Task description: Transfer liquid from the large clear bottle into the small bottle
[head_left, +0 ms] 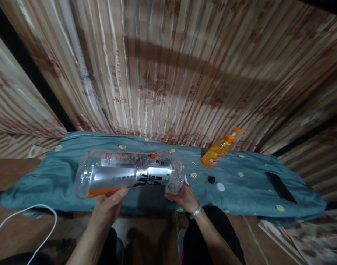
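Observation:
A large clear plastic bottle (124, 173) with a silver and orange label lies sideways in the air above the teal cloth. My left hand (110, 202) supports it from below near its left part, thumb on the label. At the bottle's right end, my right hand (185, 197) is closed around a small clear plastic piece (174, 184); whether this is a cup or part of the bottle cannot be made out. A bracelet circles my right wrist.
On the teal cloth (248, 198) are an orange pump bottle (218, 150), a black cap (211, 179), a white disc (220, 186) and a dark phone (280, 187). Striped curtains (162, 73) hang behind. A white cable (51, 209) loops at the lower left.

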The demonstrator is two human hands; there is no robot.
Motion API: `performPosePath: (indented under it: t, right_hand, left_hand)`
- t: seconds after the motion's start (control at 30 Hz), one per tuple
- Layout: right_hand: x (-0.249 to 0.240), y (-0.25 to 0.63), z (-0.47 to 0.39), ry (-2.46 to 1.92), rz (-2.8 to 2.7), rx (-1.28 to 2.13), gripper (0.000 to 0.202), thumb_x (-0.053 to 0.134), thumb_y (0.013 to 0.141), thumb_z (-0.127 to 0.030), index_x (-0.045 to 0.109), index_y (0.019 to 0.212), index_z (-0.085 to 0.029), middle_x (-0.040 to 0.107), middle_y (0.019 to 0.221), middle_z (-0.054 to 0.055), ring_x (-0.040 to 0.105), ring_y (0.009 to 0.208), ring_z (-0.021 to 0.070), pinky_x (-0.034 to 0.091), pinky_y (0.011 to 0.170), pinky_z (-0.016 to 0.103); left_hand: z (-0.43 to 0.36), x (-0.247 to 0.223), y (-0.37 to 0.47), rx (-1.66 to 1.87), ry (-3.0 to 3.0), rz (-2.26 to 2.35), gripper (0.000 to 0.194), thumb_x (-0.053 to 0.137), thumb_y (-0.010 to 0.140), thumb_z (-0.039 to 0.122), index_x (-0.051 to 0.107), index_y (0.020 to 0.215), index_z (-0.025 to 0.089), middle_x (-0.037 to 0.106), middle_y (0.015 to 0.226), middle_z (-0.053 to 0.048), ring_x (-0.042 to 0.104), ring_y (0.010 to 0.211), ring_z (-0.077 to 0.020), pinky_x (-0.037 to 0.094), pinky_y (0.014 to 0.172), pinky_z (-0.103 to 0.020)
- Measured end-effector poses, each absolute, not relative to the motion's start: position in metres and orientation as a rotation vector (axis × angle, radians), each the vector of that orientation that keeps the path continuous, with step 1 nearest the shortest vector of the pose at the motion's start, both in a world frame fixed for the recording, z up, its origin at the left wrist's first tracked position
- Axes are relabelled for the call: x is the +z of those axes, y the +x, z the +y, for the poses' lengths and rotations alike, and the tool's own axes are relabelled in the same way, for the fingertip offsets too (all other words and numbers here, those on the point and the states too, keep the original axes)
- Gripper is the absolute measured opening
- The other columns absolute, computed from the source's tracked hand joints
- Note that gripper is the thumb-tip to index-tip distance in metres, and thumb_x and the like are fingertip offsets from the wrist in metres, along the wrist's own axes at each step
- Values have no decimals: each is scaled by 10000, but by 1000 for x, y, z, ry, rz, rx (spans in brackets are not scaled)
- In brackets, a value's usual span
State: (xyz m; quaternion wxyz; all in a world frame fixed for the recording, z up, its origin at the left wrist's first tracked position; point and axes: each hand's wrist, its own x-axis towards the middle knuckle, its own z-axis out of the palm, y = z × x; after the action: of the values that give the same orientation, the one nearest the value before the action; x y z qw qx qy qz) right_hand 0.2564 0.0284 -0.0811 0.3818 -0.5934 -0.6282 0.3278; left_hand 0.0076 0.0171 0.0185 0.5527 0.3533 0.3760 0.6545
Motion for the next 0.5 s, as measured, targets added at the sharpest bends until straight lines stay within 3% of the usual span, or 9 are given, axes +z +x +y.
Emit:
performPosePath:
  t: [0.23, 0.5]
  right_hand:
    - [-84, 257, 29, -1514, -1610, 821, 712, 839, 601, -338, 531, 1221, -173, 733, 1050, 92, 700, 960, 288, 557, 858, 393]
    - [-86, 256, 30, -1508, -1597, 834, 758, 844, 593, -319, 502, 1257, -187, 730, 1060, 84, 702, 935, 277, 559, 848, 386]
  left_hand:
    - [16, 16, 9, 1579, 748, 935, 499, 846, 572, 295, 724, 1049, 211, 787, 867, -43, 717, 959, -320, 527, 946, -450]
    - [19, 13, 3, 1522, 846, 934, 458, 836, 587, 373, 732, 999, 203, 779, 840, -60, 721, 913, -340, 531, 914, -482]
